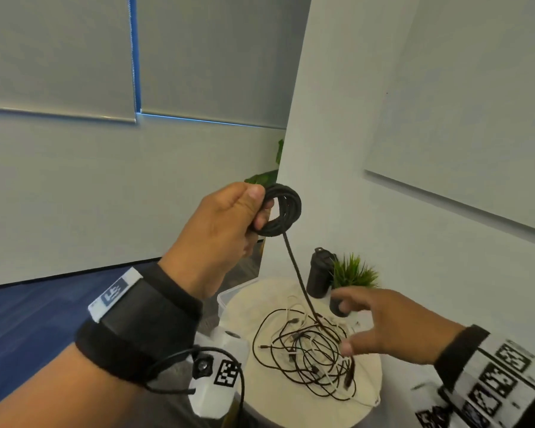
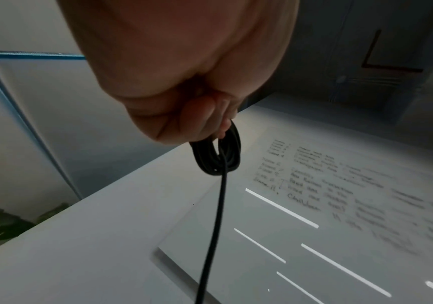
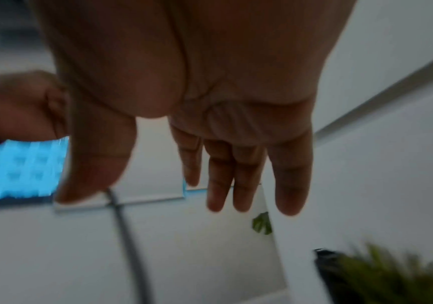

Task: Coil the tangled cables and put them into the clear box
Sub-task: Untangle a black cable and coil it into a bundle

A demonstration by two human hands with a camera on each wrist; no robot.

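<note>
My left hand (image 1: 229, 223) is raised high and grips a small coil of thick black cable (image 1: 283, 210), fingers curled round one side of it (image 2: 216, 156). A taut tail (image 1: 300, 279) runs from the coil down into the tangle of thin black and white cables (image 1: 309, 350) on the round cream table (image 1: 260, 387). My right hand (image 1: 380, 322) hovers open over the tangle's right side, fingers spread and holding nothing (image 3: 236, 181). The clear box (image 1: 229, 296) shows only as a rim behind the table's far left edge.
A black bottle (image 1: 320, 270) and a small green plant (image 1: 354, 273) in a dark pot stand at the back of the table. A white roll (image 1: 233, 341) sits at the table's left. White walls close in behind and to the right; blue carpet lies left.
</note>
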